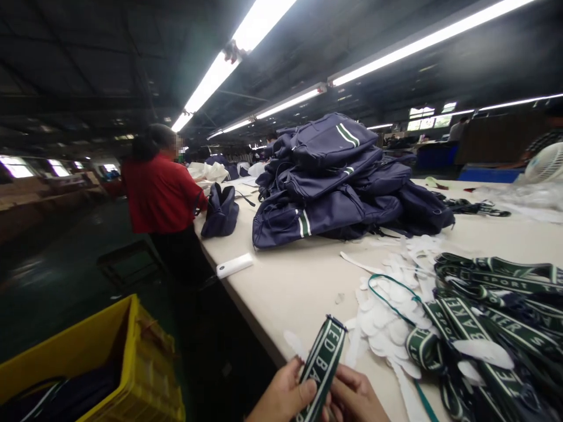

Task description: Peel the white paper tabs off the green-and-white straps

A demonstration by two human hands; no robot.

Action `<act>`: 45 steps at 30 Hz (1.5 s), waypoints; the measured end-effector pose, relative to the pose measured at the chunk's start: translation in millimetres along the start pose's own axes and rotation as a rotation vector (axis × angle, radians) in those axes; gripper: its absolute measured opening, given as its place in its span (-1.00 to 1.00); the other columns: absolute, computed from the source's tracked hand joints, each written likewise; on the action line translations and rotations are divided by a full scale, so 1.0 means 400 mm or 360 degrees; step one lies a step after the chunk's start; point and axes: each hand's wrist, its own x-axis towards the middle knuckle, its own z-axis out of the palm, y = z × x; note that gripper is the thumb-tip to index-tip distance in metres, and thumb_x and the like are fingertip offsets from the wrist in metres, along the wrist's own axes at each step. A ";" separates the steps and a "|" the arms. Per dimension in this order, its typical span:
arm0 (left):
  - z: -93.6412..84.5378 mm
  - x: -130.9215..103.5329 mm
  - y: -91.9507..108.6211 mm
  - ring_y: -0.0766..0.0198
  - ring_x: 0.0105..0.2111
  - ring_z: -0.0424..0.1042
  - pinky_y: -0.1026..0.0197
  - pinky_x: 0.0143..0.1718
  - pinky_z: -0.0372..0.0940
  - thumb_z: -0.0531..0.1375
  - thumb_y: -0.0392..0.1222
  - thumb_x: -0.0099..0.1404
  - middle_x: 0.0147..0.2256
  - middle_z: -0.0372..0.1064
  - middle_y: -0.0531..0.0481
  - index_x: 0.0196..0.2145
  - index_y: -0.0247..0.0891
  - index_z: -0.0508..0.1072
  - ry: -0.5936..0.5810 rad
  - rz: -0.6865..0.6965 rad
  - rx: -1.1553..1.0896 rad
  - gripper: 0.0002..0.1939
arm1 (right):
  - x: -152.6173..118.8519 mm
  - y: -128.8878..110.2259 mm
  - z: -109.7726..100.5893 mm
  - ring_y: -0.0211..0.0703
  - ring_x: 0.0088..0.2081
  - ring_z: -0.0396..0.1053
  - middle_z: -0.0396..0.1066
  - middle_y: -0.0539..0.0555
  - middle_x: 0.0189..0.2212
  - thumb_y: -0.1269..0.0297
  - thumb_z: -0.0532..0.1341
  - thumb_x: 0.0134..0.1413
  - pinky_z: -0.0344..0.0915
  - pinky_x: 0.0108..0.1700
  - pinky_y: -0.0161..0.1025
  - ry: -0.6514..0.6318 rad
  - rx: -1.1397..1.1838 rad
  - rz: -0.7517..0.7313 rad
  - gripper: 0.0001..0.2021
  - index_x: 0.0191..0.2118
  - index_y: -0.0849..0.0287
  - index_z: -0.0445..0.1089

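Observation:
A dark green strap (324,354) with white lettering and white edge lines rises from my hands at the table's front edge, a dark buckle at its top. My left hand (285,391) pinches the strap from the left, thumb on its face. On the strap's right side my right hand (354,394) is closed round its lower part, the fingertips partly hidden behind it. To the right lies a heap of similar green straps (497,316). Between that heap and my hands are many white oval pieces (389,322), with a thin teal cord (391,305) across them.
Navy bags with green-and-white stripes (325,205) are piled on the table (272,287). A white device (234,265) lies by its left edge. A person in red (160,193) stands beside an upright navy bag (220,211). A yellow crate (145,363) holds dark items at lower left.

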 end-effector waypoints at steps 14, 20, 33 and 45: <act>0.014 0.038 0.066 0.34 -0.56 0.34 0.37 -0.54 0.22 0.24 0.12 0.24 -0.52 0.41 0.01 -0.14 -0.27 0.39 0.0416 -0.0080 0.0425 -0.59 | 0.021 -0.074 -0.049 -0.47 -0.71 0.04 0.40 -0.06 -0.55 -0.02 0.38 -0.07 -0.05 -0.64 -0.39 0.0260 -0.0605 -0.0264 -0.53 -0.12 0.25 0.50; -0.004 0.035 0.077 0.34 -0.57 0.35 0.37 -0.51 0.25 0.23 0.07 0.26 -0.52 0.45 -0.05 -0.14 -0.29 0.37 0.0433 -0.0069 0.0209 -0.62 | 0.015 -0.092 -0.048 -0.41 -0.61 0.19 0.51 0.03 -0.54 0.15 0.45 -0.19 0.04 -0.55 -0.40 0.0295 -0.0305 -0.0238 -0.60 -0.21 0.28 0.52; -0.005 0.013 0.082 0.33 -0.57 0.33 0.38 -0.54 0.22 0.23 0.04 0.27 -0.55 0.42 -0.03 -0.19 -0.25 0.34 0.0433 -0.0062 0.0070 -0.68 | -0.003 -0.082 -0.049 -0.34 -0.53 0.31 0.44 -0.03 -0.50 0.46 0.27 -0.18 0.03 -0.53 -0.38 -0.0059 -0.0085 -0.0268 -0.47 0.04 0.17 0.46; 0.030 -0.004 0.085 0.35 -0.55 0.36 0.34 -0.51 0.26 0.27 0.05 0.23 -0.45 0.47 -0.06 -0.18 -0.29 0.43 0.0506 0.0079 0.0154 -0.65 | -0.019 -0.076 -0.029 -0.29 -0.41 0.39 0.50 0.13 -0.24 0.18 0.34 0.02 0.17 -0.45 -0.38 -0.0057 -0.0097 -0.0200 -0.51 0.10 0.17 0.42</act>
